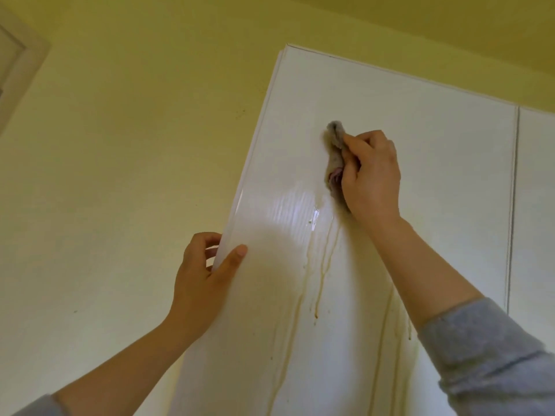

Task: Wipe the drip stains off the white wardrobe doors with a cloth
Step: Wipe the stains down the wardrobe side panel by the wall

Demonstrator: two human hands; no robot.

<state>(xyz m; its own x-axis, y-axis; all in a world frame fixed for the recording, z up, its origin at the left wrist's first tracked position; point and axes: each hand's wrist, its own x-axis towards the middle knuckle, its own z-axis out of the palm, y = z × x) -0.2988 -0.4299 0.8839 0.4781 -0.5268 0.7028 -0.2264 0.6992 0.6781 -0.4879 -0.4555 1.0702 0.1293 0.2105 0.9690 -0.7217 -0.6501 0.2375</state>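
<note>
**Cloth high on the door, most of the drips yet to wipe**

Closest to you, the lower part of the wardrobe door [420, 130] carries long yellowish drip stains [322, 265] that run down in several thin lines and out of view at the bottom. None of that stretch looks wiped, so judge the job as barely started.

A little higher, your left hand [204, 274] grips the door's left edge. The thumb lies flat on the front face and the fingers curl round behind, steadying the panel. It is well apart from the cloth.

Above the thumb there is a wet, shiny patch where the drips begin. It suggests that this area has been wetted or passed over.

Higher up, your right hand [372, 175] clutches the bunched grey cloth [335, 151] and presses it against the door, just above the top of the streaks. The cloth pokes out past your fingertips and sits left of the palm.

To clear the lines you would need to work downward from here. The neighbouring door [537, 205] on the right shows no stains in the part visible. Beyond lies the yellow wall [135, 145].
</note>
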